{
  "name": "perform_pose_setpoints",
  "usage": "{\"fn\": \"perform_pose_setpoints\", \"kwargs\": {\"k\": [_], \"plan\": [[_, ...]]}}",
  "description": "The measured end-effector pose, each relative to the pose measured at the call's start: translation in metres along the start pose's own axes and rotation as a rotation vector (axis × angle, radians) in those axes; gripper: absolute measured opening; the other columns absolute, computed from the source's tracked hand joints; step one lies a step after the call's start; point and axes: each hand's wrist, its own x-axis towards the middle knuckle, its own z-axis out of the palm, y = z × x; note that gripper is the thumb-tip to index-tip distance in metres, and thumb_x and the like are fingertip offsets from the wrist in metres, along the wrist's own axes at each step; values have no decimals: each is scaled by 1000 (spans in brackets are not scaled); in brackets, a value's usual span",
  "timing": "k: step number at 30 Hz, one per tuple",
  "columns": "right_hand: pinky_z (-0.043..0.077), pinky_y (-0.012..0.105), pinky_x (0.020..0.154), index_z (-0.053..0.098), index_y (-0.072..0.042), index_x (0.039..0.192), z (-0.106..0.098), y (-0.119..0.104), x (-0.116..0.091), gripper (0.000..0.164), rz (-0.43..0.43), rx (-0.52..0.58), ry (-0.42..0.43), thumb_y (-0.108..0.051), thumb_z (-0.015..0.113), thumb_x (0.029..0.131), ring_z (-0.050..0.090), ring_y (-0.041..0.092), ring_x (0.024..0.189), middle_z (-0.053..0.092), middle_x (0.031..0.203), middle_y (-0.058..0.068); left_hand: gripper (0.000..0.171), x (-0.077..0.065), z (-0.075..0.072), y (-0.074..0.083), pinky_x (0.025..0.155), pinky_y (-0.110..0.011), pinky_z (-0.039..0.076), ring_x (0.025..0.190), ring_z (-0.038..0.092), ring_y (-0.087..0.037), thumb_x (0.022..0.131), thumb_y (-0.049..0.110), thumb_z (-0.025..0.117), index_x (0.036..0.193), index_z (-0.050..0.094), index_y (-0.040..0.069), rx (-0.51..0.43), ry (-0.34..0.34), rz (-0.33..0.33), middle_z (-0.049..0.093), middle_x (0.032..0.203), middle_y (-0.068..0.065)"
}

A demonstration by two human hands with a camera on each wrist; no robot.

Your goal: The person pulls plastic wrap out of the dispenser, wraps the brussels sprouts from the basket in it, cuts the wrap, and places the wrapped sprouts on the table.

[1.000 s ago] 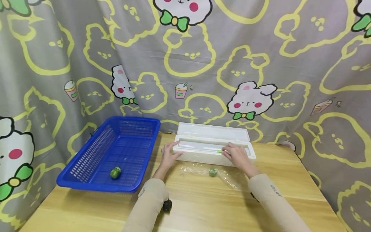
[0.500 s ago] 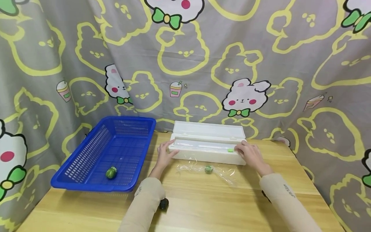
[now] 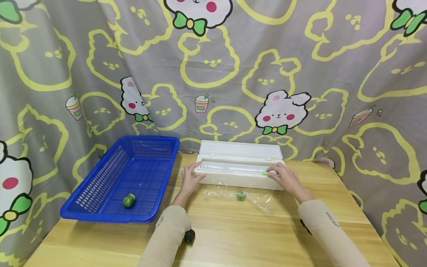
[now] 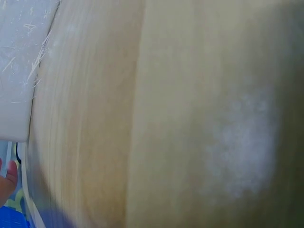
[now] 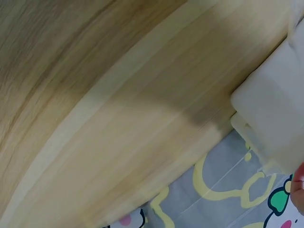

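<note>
A long white cling film dispenser lies at the back of the table with its lid raised. My left hand grips its left end, thumb on the front face and fingers over the top edge. At the right part of the cutting rail, my right hand pinches a small green slide cutter. In front lies a crumpled sheet of clear film with a small round green item on it. The wrist views catch only the dispenser's ends and a bit of each hand.
To the left stands a blue perforated basket, holding one small green ball-like item that looks wrapped. A black object shows beside the left sleeve. A patterned curtain hangs right behind the dispenser.
My right hand has slid right along the dispenser with the green cutter, then shifted slightly back left. The left hand stays on the left end. The head view has shifted a little.
</note>
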Motion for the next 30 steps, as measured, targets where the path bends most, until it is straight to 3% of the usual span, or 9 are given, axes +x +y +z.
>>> {"fn": "perform_pose_setpoints", "kwargs": {"k": [13,19,24,30], "plan": [[29,25,50,63,-11,87,-2,14,-8,6,-76,-60,43,-14,64,83,38,10,55,47,76,0,52,0,-1,-1,94,-52,30,115,31,-35,73,19,74,122,57,12,-2,-15,-2,41,129,-20],[29,30,53,63,-10,90,-17,30,-22,8,-25,-108,55,-14,64,83,39,12,55,48,76,1,51,2,-1,-1,94,-52,29,114,31,-35,72,18,75,120,58,12,-6,12,9,42,127,-20],[28,29,50,62,-10,92,-26,37,-27,9,8,-133,40,-13,63,84,37,13,54,47,75,2,52,2,-2,0,95,-53,28,115,30,-36,73,21,74,122,57,11,0,-8,13,41,128,-21],[31,30,50,63,-10,95,-35,37,-25,12,85,-112,-74,-17,60,87,42,15,59,51,79,5,52,1,-3,5,96,-54,28,117,29,-38,74,21,73,122,57,11,42,-9,7,41,127,-22]]}}
